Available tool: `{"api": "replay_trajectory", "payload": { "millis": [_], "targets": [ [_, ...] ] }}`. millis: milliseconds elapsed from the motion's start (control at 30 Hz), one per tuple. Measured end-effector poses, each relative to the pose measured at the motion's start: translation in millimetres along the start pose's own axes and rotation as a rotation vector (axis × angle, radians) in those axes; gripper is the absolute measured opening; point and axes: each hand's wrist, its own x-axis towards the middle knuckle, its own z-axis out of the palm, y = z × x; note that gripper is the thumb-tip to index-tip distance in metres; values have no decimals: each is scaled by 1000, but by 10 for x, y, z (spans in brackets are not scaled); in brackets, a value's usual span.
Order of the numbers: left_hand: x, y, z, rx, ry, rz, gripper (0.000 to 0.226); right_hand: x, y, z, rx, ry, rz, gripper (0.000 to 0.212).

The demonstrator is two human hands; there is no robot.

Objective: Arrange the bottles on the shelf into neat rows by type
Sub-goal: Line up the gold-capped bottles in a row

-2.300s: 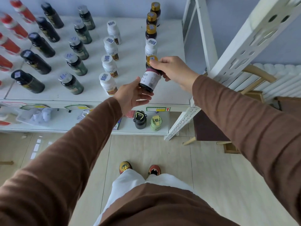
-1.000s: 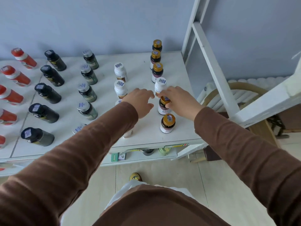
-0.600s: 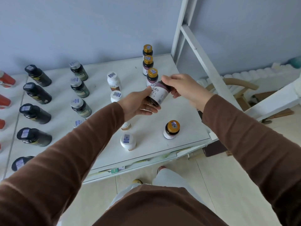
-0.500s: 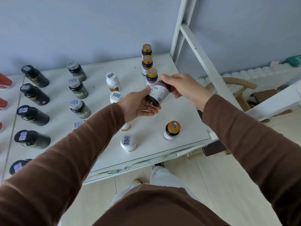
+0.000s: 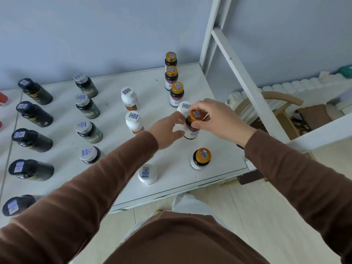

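- Where the white shelf (image 5: 156, 80) runs out toward its right end, a row of gold-capped dark bottles goes from far to near: three stand in line at the far end (image 5: 171, 58), (image 5: 171, 75), (image 5: 177, 93), and one stands alone near the front edge (image 5: 201, 158).
- Between those, the held gold-capped bottle (image 5: 192, 126) stands upright with its base at or just above the shelf; which, I cannot tell. Its contents are hidden behind dark glass and a white label.
- A white bottle (image 5: 184, 107) stands just behind the held one, in the gold-capped row.
- Left of that row are more white bottles: two far (image 5: 129, 98), (image 5: 134, 122) and one near the front edge (image 5: 147, 174).
- Further left stands a row of silver-capped green bottles (image 5: 86, 106), then a row of black bottles (image 5: 33, 114); red bottles (image 5: 2, 97) show at the far left edge.
- The right hand (image 5: 217, 119) reaches in from the right, fingers and thumb curled round the gold cap from above, pinching it.
- The left hand (image 5: 167, 130) reaches in from the near left, fingers loosely extended beside the bottle's left flank; it is blurred, and whether it touches the bottle I cannot tell.
- Both arms wear brown sleeves (image 5: 297, 178).
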Motion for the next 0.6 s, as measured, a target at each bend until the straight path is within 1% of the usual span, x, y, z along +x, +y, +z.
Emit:
{"api": "replay_trajectory", "payload": {
  "millis": [67, 133, 267, 333, 400, 433, 500, 533, 567, 600],
  "targets": [
    [15, -40, 10, 157, 34, 5, 36, -11, 42, 87, -50, -39, -5, 43],
    [24, -59, 3, 257, 43, 1, 35, -11, 67, 169, -77, -74, -28, 44],
    [31, -61, -16, 325, 96, 2, 33, 3, 106, 296, -127, -93, -76, 48],
    [33, -68, -34, 334, 123, 4, 33, 9, 123, 298, -119, -118, -82, 49],
    [37, -73, -65, 343, 154, 8, 32, 33, 121, 222, -61, -145, -60, 49],
    [44, -73, -89, 351, 176, 9, 31, 65, 119, 163, -8, -119, -38, 47],
    [77, -76, -149, 365, 222, 5, 31, 184, 120, 45, 68, 31, -1, 35],
    [101, -75, -178, 370, 239, -1, 31, 262, 123, 4, 59, 101, 0, 30],
    [132, -73, -200, 377, 251, -8, 31, 344, 124, -18, 21, 131, -10, 28],
    [163, -70, -218, 387, 260, -13, 32, 428, 116, -21, -37, 113, -28, 30]
  ]
}}
